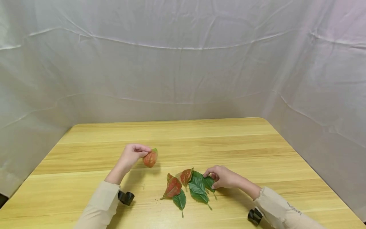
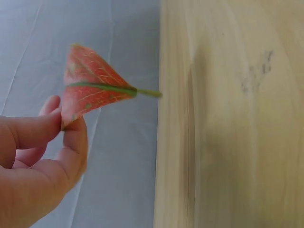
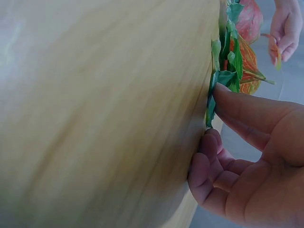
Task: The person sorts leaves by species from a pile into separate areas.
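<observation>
My left hand (image 1: 132, 156) pinches a red leaf (image 1: 150, 159) with a green tip by its edge, held up over the table. In the left wrist view, the red leaf (image 2: 97, 85) shows a green midrib and a short stem pointing right. My right hand (image 1: 224, 177) is down at the table, its thumb and curled fingers at the edge of a dark green leaf (image 1: 209, 182). Overlapping green leaves (image 1: 197, 185) lie just left of it. Red leaves (image 1: 173, 187) and another green leaf (image 1: 179, 200) are grouped further left.
The wooden table (image 1: 243, 136) carries the leaf pile near its front middle. Pale cloth walls (image 1: 177, 70) rise behind the table and at both sides. Black wrist devices (image 1: 125, 197) sit under both beige sleeves (image 1: 98, 203).
</observation>
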Tool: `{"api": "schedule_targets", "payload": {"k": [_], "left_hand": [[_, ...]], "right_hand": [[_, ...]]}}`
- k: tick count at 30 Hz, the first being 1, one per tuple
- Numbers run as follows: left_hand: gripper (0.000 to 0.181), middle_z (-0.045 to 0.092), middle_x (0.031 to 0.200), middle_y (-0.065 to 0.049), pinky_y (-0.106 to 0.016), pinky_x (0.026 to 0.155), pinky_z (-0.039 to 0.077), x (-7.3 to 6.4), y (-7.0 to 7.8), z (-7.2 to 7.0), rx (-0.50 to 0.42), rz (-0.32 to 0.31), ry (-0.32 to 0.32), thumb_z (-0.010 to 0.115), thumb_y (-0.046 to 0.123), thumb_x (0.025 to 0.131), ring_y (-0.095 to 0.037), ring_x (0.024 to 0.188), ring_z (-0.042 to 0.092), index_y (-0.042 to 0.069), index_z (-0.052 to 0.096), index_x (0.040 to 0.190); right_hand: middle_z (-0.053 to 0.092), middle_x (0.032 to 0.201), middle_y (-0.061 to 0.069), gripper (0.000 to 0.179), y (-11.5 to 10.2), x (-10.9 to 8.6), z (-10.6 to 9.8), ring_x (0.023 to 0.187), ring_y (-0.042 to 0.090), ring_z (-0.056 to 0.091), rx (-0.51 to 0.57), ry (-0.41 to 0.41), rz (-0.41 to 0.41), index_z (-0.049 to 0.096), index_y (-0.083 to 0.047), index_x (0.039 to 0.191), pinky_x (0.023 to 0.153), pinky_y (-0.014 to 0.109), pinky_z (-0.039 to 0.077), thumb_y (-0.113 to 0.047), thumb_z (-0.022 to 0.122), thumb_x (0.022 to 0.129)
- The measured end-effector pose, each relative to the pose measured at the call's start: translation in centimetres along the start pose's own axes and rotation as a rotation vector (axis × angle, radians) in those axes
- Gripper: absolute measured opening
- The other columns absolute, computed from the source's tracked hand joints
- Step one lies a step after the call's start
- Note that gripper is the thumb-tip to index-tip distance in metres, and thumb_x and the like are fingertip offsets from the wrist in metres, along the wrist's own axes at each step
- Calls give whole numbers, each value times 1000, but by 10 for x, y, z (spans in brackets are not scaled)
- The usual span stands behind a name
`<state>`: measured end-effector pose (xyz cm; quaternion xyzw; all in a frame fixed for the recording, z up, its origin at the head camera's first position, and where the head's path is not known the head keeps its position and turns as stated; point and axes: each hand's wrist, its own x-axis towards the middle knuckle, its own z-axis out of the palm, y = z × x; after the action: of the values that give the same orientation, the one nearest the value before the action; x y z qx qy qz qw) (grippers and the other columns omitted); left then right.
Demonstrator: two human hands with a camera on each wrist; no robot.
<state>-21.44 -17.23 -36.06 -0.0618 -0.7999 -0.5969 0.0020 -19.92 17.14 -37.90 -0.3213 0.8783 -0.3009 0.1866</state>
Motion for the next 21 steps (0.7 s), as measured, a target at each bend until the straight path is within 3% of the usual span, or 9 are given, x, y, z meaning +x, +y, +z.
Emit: {"api": "schedule_targets", "payload": {"k": [6,11,21], "left_hand": [[21,56,108,-23,-23,74,47,0,-5,-12,-66,-48,-61,45,-12,87,-17,89,56,-18,57,102],[22,52,113,-26,-23,74,46,0,-8,-18,-80,-87,-58,42,-13,87,-20,93,54,-19,55,104],[21,46,118,-28,-37,78,47,0,-12,-28,-85,-144,-70,39,-8,91,-28,97,52,-16,53,105]], "right_hand": [[45,73,4,38,0,-1,0,61,10,39,2,2,-5,59,1,106,55,23,37,6,70,70],[45,74,5,38,-1,-1,-1,61,10,40,-1,5,-6,59,1,106,55,23,38,6,70,70],[45,73,5,38,-3,-2,-1,60,10,39,5,5,-5,59,1,106,54,23,36,6,70,70]]}}
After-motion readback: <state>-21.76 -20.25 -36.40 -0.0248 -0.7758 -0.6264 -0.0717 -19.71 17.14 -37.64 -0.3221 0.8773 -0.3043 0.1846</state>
